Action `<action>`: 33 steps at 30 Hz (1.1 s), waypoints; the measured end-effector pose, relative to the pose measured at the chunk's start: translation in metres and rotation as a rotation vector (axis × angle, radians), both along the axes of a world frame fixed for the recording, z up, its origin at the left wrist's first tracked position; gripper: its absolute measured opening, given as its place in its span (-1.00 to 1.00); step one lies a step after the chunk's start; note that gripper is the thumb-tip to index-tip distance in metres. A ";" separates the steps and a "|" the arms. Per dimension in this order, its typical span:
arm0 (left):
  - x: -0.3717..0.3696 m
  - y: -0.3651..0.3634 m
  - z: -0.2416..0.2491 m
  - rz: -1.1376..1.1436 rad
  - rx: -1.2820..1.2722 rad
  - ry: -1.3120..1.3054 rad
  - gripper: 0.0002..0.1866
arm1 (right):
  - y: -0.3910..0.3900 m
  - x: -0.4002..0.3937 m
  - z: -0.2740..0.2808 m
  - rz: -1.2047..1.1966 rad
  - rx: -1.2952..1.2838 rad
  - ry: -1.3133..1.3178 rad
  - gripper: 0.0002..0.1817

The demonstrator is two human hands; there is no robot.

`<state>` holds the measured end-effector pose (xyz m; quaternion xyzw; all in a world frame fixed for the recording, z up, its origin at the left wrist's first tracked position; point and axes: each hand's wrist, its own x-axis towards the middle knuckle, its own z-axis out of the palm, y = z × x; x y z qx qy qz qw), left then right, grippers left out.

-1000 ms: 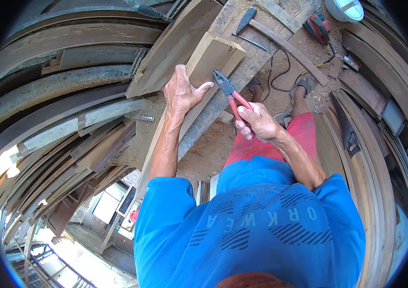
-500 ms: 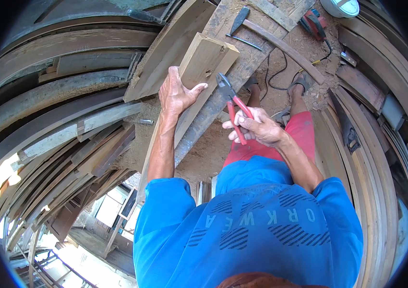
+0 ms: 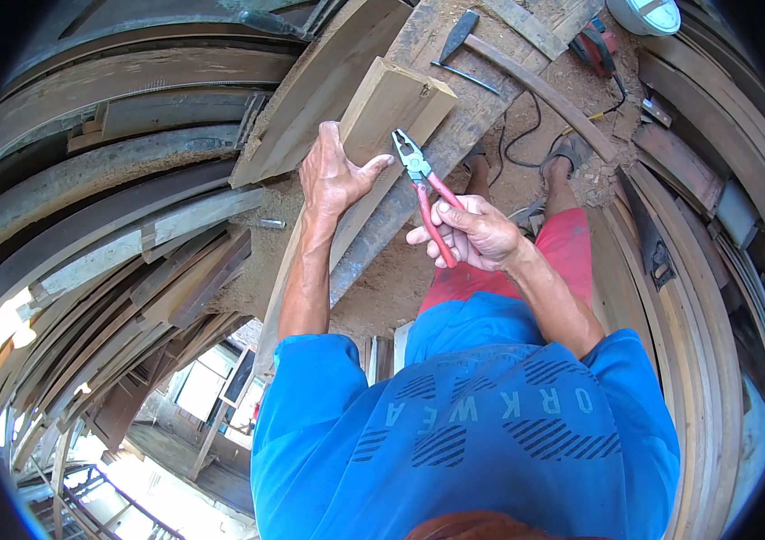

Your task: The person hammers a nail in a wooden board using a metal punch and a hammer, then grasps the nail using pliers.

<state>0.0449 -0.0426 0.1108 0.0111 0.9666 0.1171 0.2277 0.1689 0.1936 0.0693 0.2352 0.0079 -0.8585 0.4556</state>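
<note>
My right hand (image 3: 477, 232) is wrapped round the red handles of a pair of pliers (image 3: 416, 167); the metal jaws are parted and point up and left, over the near side of a thick wooden beam (image 3: 391, 103). My left hand (image 3: 336, 171) rests against the beam's left part, thumb stretched out across it and the other fingers partly hidden behind its edge. Beyond the beam, a hammer (image 3: 526, 81) with a long wooden handle lies on the worn bench plank (image 3: 463, 112), beside a thin dark metal rod (image 3: 466, 78).
Stacked boards (image 3: 112, 207) crowd the left side, and more long planks (image 3: 706, 342) curve along the right. A red power tool (image 3: 594, 47) with a black cord sits on the ground near a white bucket (image 3: 645, 14). A handsaw (image 3: 651, 236) leans among the right-hand planks.
The pliers have turned and shifted slightly left, and their jaws have spread apart. My right hand has moved a little left with them. My left hand stays almost in place.
</note>
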 end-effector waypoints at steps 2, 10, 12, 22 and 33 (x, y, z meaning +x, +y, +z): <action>0.000 -0.001 0.000 0.007 0.006 -0.011 -0.12 | -0.005 0.000 0.001 -0.001 -0.005 -0.031 -0.74; -0.007 0.000 0.001 0.050 0.012 -0.069 -0.13 | 0.004 -0.015 0.009 0.182 0.166 0.004 -0.64; -0.009 0.001 0.001 0.052 0.007 -0.077 -0.13 | 0.007 -0.020 0.009 0.230 0.196 0.028 -0.64; -0.006 0.003 0.002 0.056 -0.024 -0.070 -0.13 | -0.008 -0.015 0.013 0.193 0.118 -0.047 -0.68; -0.006 0.009 0.006 0.078 -0.038 -0.078 -0.12 | 0.004 0.001 0.025 0.138 0.440 0.218 -0.63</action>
